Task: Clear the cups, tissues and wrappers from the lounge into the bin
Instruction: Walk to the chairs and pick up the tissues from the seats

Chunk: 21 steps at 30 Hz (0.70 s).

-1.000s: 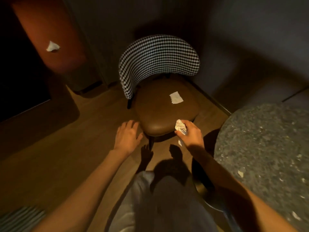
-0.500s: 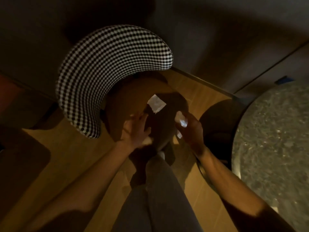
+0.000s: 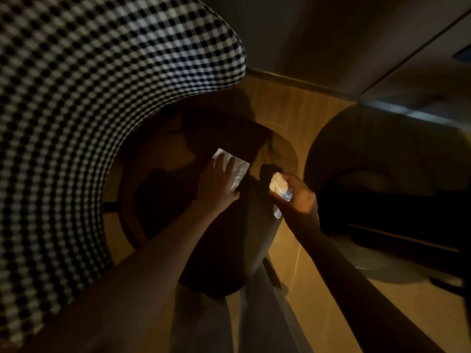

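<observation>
My left hand (image 3: 216, 183) lies flat on a white tissue (image 3: 237, 169) that rests on the brown seat (image 3: 163, 159) of the chair, toward the right side of the seat and nearer its back than its front edge. The fingers are straight and a little spread, and they cover the left part of the tissue; the right part and the far corner are still free to see. I do not pinch it, I only press on it from above.

My right hand (image 3: 298, 194) is over the right edge of the seat, just beside the left hand but not touching it. It holds a crumpled tissue ball (image 3: 277, 184) with the fingers curled around it, and one loose end of the paper hangs down below the hand.

The checked backrest (image 3: 89, 98) of the chair, black and white, curves around the left side and the far side of the seat and fills much of the view. Right of the chair stands a dark round table (image 3: 382, 179) on the wooden floor (image 3: 293, 110); its surface is in deep shadow, so I cannot tell what is on it. My grey trousers (image 3: 254, 314) are below my arms, close against the front edge of the seat.
</observation>
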Motion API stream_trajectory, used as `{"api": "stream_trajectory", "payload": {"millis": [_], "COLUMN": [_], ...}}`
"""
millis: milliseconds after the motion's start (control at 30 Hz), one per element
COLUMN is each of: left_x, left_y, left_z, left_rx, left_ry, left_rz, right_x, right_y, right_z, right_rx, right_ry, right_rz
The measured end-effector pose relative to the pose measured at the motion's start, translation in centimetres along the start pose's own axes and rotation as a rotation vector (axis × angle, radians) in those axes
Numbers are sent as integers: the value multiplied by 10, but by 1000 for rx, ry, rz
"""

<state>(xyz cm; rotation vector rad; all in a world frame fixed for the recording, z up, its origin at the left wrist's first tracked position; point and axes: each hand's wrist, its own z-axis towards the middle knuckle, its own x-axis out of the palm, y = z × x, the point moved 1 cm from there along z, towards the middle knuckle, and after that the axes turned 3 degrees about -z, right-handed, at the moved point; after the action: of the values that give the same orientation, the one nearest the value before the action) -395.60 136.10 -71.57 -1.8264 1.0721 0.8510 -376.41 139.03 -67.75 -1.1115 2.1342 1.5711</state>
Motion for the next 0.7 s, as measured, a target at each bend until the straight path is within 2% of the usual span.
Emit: {"api": "stream_trajectory", "payload": {"millis": [67, 167, 233, 367, 467, 700], "left_x": [16, 34, 38, 37, 41, 42], "left_y": [9, 26, 35, 39, 37, 36], "left_z": [19, 37, 44, 46, 37, 32], "left_rx": [54, 103, 116, 186, 175, 207], "left_ry": [14, 6, 5, -15, -25, -203], "left_rz": [42, 71, 54, 85, 77, 37], "right_x": [14, 34, 44, 55, 59, 58], "right_y": [-8, -15, -18, -18, -13, -7], "right_z": [4, 5, 3, -8, -17, -20], "right_rx": [37, 27, 79, 151, 138, 175], "right_ry": [-34, -130, -170, -222, -257, -179], "right_rz": [49, -47, -23, 28, 7, 14]}}
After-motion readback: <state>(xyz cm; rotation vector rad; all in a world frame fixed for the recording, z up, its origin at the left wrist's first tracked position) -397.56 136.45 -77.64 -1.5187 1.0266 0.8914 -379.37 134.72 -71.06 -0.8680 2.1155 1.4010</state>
